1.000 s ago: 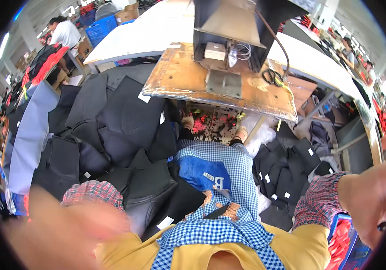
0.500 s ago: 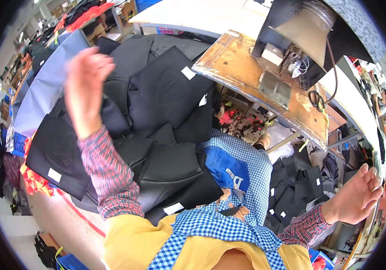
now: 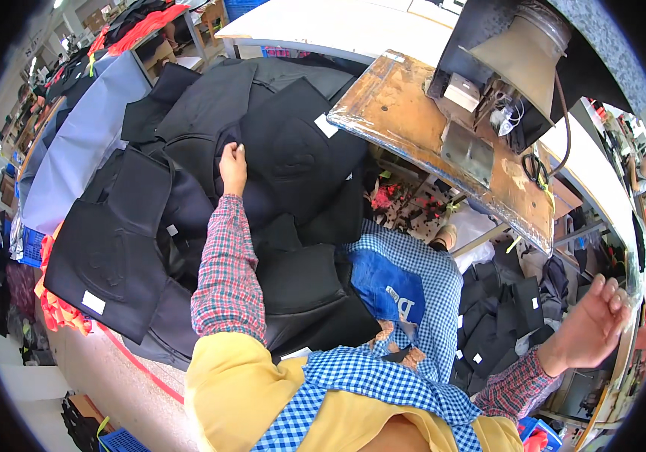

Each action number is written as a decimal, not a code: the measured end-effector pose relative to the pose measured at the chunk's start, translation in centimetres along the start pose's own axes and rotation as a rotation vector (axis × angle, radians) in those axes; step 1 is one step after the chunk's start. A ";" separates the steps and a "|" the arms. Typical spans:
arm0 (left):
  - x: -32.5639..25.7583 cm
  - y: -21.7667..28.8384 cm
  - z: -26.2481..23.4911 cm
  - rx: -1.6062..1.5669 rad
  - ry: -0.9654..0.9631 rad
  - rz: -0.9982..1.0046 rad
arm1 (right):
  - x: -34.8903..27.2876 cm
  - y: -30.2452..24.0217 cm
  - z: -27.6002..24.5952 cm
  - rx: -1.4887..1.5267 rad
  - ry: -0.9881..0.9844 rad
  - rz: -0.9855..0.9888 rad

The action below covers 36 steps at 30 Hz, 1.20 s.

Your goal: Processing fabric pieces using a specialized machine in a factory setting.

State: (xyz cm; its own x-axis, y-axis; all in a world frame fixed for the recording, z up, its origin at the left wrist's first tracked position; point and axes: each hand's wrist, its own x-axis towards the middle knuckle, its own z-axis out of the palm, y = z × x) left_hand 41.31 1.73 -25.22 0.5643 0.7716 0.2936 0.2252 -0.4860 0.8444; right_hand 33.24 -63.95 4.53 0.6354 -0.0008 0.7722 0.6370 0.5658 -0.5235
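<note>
My left hand (image 3: pixel 233 170) is closed on the left edge of a black fabric panel (image 3: pixel 293 162), its fingertips pinching the material. That panel has a raised oval pattern and a white label (image 3: pixel 326 125) on its upper right edge. It lies on a heap of similar dark panels. At the heap's left lies another embossed black panel (image 3: pixel 108 260) with its own white label. My right hand (image 3: pixel 588 325) is held up at the far right with nothing in it, fingers loosely apart and a little curled.
A worn wooden workbench (image 3: pixel 391 94) with a metal hood (image 3: pixel 526 49) stands at the upper right. A white table (image 3: pixel 300 26) lies behind the heap. More dark labelled pieces (image 3: pixel 496 324) lie low on the right. A grey-blue sheet (image 3: pixel 82 151) hangs at the left.
My left hand has come down and to the right from above the heap's left side, and now grips the panel's edge. My right hand has shifted slightly left and down.
</note>
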 end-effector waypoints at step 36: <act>-5.5 41.6 12.6 -0.060 -1.112 0.669 | 0.8 27.1 2.2 -0.449 -0.175 0.683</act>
State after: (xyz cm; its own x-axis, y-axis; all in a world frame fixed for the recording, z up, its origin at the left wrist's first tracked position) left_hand 57.55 -27.94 2.69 0.9117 -0.3780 0.1610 -0.3739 -0.6009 0.7065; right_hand 50.06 -46.79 -8.25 0.8915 0.3724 0.2580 0.2730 0.0129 -0.9619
